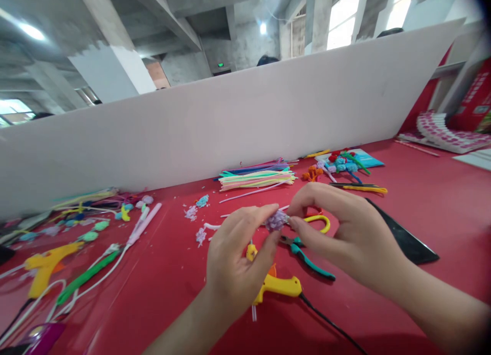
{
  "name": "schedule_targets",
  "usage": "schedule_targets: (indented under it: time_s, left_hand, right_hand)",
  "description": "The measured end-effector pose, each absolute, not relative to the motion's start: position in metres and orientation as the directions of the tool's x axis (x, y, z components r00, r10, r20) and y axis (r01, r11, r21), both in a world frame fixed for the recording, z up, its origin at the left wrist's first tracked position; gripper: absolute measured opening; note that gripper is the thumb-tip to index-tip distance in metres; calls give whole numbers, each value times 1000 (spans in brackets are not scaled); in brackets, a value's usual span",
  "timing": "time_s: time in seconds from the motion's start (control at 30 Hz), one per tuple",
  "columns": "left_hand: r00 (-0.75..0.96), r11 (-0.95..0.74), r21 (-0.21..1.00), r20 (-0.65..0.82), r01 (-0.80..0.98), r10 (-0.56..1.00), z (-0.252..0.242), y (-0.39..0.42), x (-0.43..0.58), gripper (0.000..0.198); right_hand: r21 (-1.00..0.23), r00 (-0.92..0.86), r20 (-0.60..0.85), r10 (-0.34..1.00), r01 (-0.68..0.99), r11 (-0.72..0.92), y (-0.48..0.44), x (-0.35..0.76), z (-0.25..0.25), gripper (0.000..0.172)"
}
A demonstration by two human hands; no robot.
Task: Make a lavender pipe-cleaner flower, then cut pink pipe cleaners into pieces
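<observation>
In the head view, the left hand (240, 252) is holding a purple puff (275, 221) between its thumb and fingers. The right hand (341, 217) is pinching at the right end of the puff, and its fingertips are hiding just what they are gripping. The puff is sitting up between both hands, over the red table (172, 304).

Nearer to the person than the puff, a yellow glue gun (282, 286) is lying on the table, and the left hand is covering part of it. Cutters with teal handles (310, 263) are lying just beside the puff, to its lower right. A yellow loop (326, 223) is poking out to the right of the puff, with the right hand blocking some of it. A flat black thing (406, 237) is lying farther right of the puff, partly behind that hand.

Behind the puff, a bunch of fuzzy sticks (257, 180) is resting near a white board (230, 125). Little purple scraps (191, 213) are lying left of the puff. Well to the left of it, a second yellow glue gun (42, 268), a green stick (88, 277) and a pink tool (143, 224) are lying about.
</observation>
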State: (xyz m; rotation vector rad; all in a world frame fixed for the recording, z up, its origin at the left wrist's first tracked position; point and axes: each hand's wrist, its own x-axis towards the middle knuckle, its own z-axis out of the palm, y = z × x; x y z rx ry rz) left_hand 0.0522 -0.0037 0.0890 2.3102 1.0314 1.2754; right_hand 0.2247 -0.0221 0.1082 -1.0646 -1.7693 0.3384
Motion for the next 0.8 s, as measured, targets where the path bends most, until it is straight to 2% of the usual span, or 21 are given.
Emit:
schedule_targets:
  time_s: [0.1,0.17,0.23,0.4,0.63,0.8]
  left_hand:
    - [346,-704,549,619,452,705,86,-3,52,37]
    - [354,-702,555,611,447,708,86,-3,51,38]
    - [360,-700,563,603,440,712,86,-2,51,39]
    - [365,-706,572,605,419,707,87,-2,52,37]
    - [344,-696,589,607,411,717,86,-4,52,36]
    - [364,-725,553,630,410,686,86,-3,52,38]
  right_hand:
    - [-886,-144,373,917,237,398,-18,228,109,5]
    - [-950,-204,281,938,76,302,-15,230,107,7]
    - [-970,-234,238,943,-7,243,-12,230,105,10]
    - [-983,-254,181,950,-71,168,-9,229,102,12]
    - [-983,-257,174,951,-99,154,-10,229,101,10]
    - [-984,-266,160,950,-116,133,-9,229,100,10]
